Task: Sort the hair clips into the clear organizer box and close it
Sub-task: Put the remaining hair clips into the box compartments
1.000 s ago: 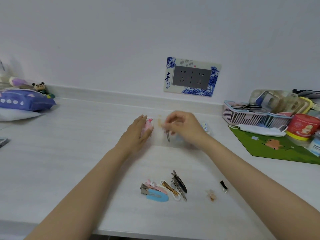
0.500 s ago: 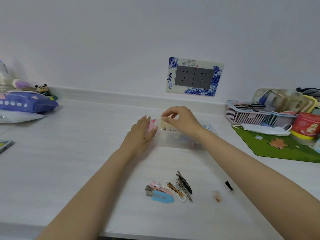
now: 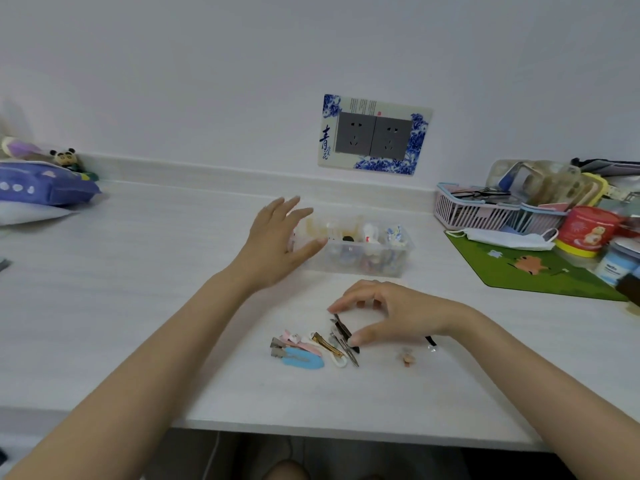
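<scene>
The clear organizer box (image 3: 403, 254) stands open at the middle back of the white table, with several clips in it. My left hand (image 3: 277, 244) is spread open at the box's left end, thumb against its wall. Nearer me lies a pile of clips: a blue one (image 3: 304, 362), a pink one (image 3: 298, 341), a gold one (image 3: 326, 344), a silver one (image 3: 350, 355) and a dark brown clip (image 3: 343, 329). My right hand (image 3: 391, 313) arches over the pile, forefinger and thumb pinching the ends of the dark brown clip, which rests on the table.
A small peach clip (image 3: 407, 356) and a black clip (image 3: 431, 342) lie right of the pile. At the right are a green mat (image 3: 540, 271), a face mask (image 3: 502, 239), a pink basket (image 3: 474, 211) and a red tin (image 3: 588, 233). A blue pouch (image 3: 41, 188) sits far left.
My right hand has left the box and come down to the pile, closing on the dark brown clip. My left hand has opened and let go at the box's left end.
</scene>
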Demonstrator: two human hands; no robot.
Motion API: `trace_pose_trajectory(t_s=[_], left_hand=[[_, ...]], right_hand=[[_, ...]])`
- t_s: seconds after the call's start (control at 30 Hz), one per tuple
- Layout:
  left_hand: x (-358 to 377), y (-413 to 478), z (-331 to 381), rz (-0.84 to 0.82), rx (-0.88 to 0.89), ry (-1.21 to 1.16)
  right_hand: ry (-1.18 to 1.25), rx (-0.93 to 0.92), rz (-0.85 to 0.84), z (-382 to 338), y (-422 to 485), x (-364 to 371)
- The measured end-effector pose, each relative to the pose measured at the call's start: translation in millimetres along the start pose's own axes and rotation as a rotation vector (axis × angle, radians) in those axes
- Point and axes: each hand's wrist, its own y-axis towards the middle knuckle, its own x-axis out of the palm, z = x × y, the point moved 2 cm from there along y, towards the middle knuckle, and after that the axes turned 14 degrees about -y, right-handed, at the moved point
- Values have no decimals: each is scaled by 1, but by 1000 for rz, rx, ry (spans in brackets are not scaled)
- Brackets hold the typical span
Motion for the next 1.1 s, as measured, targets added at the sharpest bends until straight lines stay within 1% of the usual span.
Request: trace_pose_trajectory(t_s=[0.07, 0.13, 0.2, 0.3, 0.4, 0.47, 0.57, 0.73, 0.8, 0.9, 1.0, 1.1], left_hand=[[0, -15, 20, -121, 11, -43], [2, -37, 34, -292, -43, -61], [3, -62, 40, -423, -97, -49], [4, -89, 46, -500, -120, -46], [12, -92, 48, -470, -88, -39], [20, -88, 47, -419, -80, -43], [30, -75, 42, -355, -150, -104], [40, -50, 28, -397, -233, -140], [37, -41, 20, -355, -283, -136], [24, -33, 1, -288, -266, -97], [15, -35, -13, -254, -258, -206], [9, -38, -19, -131, -227, -326]], right_hand=[[13, -20, 24, 0, 0, 2], [30, -24, 61, 1, 1, 5], [57, -13, 95, 4, 1, 7], [124, 19, 165, 10, 2, 8], [228, 45, 232, 14, 3, 5], [258, 58, 261, 14, 3, 4], [265, 76, 276, 17, 4, 2], [343, 102, 304, 25, 9, 1], [350, 102, 335, 25, 13, -1], [373, 86, 394, 20, 19, -7], [442, 50, 473, 6, 29, -23], [430, 60, 608, -9, 48, -48]])
